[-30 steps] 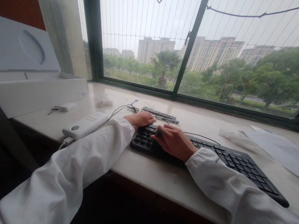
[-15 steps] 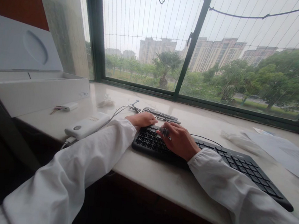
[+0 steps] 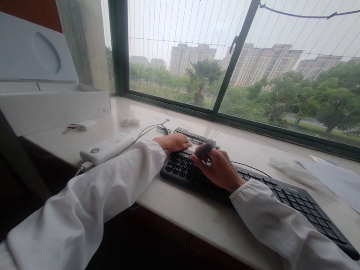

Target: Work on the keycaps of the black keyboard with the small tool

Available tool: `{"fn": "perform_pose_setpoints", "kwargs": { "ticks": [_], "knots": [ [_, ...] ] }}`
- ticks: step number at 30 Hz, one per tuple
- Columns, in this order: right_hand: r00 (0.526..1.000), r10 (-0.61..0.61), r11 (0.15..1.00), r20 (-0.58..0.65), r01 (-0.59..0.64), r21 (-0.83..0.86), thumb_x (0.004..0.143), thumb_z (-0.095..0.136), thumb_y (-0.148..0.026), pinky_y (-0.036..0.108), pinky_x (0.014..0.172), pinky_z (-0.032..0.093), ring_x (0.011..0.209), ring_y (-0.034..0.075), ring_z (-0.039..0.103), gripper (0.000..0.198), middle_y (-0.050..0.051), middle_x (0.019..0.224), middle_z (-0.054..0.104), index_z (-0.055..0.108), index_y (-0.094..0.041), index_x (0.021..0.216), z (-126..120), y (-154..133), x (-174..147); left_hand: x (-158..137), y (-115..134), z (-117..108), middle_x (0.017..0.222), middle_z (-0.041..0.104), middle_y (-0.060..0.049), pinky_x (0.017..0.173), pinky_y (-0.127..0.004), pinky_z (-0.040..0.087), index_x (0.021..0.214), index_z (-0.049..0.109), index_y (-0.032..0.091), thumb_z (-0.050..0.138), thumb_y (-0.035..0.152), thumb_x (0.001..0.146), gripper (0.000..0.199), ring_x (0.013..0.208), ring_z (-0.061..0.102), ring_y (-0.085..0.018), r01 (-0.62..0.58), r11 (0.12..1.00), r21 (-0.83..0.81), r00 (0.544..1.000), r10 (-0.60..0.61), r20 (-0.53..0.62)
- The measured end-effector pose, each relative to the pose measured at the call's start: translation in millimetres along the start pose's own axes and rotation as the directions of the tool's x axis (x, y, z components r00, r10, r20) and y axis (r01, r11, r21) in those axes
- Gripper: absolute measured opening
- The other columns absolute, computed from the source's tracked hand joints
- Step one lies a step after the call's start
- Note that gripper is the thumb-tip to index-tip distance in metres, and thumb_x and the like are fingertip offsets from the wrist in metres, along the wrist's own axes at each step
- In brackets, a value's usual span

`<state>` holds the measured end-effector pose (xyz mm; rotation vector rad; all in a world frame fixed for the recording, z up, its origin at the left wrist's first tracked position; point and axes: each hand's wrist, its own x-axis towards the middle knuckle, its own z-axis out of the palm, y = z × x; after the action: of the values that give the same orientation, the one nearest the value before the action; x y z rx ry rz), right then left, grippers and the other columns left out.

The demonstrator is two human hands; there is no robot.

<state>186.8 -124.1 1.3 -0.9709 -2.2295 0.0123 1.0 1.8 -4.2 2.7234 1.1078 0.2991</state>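
A black keyboard (image 3: 178, 174) lies along the counter's front, its left part stripped to bare switch sockets and its right part still capped. My left hand (image 3: 175, 142) is closed at the keyboard's far left edge, its fingertips partly hidden. Over the left half of the keys, my right hand (image 3: 217, 167) is closed around a small dark-grey keycap puller (image 3: 205, 148), whose thin wires point upward. Rows of loose keycaps (image 3: 196, 135) lie just behind the keyboard, beyond both hands.
To the left stand an open white box (image 3: 53, 107), a small white item with keys (image 3: 85, 125) and a white power bank (image 3: 107, 146) with a cable. Crumpled plastic (image 3: 289, 170) and paper sheets (image 3: 340, 183) lie at right. A window (image 3: 171, 99) borders the counter's back.
My right hand has turned the keycap puller up, so its wires now show above the fingers. My left hand stays at the keyboard's edge. The view has shifted slightly.
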Motion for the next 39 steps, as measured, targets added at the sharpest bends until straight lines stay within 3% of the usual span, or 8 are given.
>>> {"fn": "perform_pose_setpoints", "kwargs": {
  "ticks": [12, 21, 28, 33, 39],
  "knots": [
    [0.998, 0.042, 0.997, 0.044, -0.044, 0.056, 0.087, 0.062, -0.046, 0.023, 0.058, 0.041, 0.059, 0.012, 0.054, 0.029, 0.0, 0.073, 0.064, 0.067, -0.018, 0.089, 1.0, 2.8, 1.1, -2.6, 0.8, -1.8, 0.076, 0.067, -0.005, 0.064, -0.025, 0.036, 0.076, 0.068, 0.015, 0.04, 0.041, 0.093, 0.041, 0.067, 0.054, -0.014, -0.007, 1.0, -0.003, 1.0, 0.007, -0.006],
    [0.987, -0.132, 0.991, 0.089, 0.132, -0.002, 0.093, 0.054, -0.042, 0.027, 0.064, 0.045, 0.067, 0.015, 0.055, 0.027, 0.004, 0.078, 0.062, 0.062, -0.016, 0.092, 3.5, 4.0, 1.9, -2.2, 0.1, -1.0, 0.073, 0.065, -0.005, 0.064, -0.026, 0.037, 0.075, 0.067, 0.014, 0.042, 0.039, 0.092, 0.04, 0.067, 0.054, -0.015, -0.002, 1.0, -0.024, 1.0, 0.002, -0.018],
    [0.943, -0.31, 0.933, 0.122, 0.326, -0.151, 0.097, 0.047, -0.038, 0.033, 0.072, 0.049, 0.078, 0.02, 0.057, 0.025, 0.008, 0.082, 0.062, 0.057, -0.016, 0.089, 4.4, 0.6, 1.8, -6.3, 3.9, -3.2, 0.069, 0.063, -0.003, 0.063, -0.025, 0.036, 0.075, 0.067, 0.014, 0.04, 0.04, 0.093, 0.042, 0.065, 0.051, -0.014, -0.005, 1.0, -0.029, 1.0, 0.005, -0.026],
    [0.926, -0.349, 0.904, 0.142, 0.373, -0.208, 0.097, 0.046, -0.037, 0.035, 0.073, 0.051, 0.081, 0.02, 0.057, 0.023, 0.008, 0.087, 0.063, 0.056, -0.017, 0.097, 4.0, -2.3, 1.1, -0.8, -3.0, 0.9, 0.072, 0.065, -0.004, 0.064, -0.024, 0.037, 0.076, 0.068, 0.015, 0.042, 0.04, 0.092, 0.04, 0.065, 0.053, -0.014, -0.004, 1.0, -0.019, 1.0, 0.004, -0.023],
    [0.939, -0.319, 0.923, 0.127, 0.338, -0.185, 0.097, 0.047, -0.037, 0.035, 0.073, 0.051, 0.081, 0.021, 0.059, 0.022, 0.009, 0.088, 0.064, 0.057, -0.017, 0.095, 5.2, -2.2, 1.5, -3.4, -0.1, -1.3, 0.071, 0.064, -0.004, 0.065, -0.025, 0.037, 0.075, 0.067, 0.015, 0.041, 0.039, 0.093, 0.04, 0.066, 0.053, -0.015, -0.018, 1.0, -0.025, 1.0, 0.017, -0.026]
  ]
}}
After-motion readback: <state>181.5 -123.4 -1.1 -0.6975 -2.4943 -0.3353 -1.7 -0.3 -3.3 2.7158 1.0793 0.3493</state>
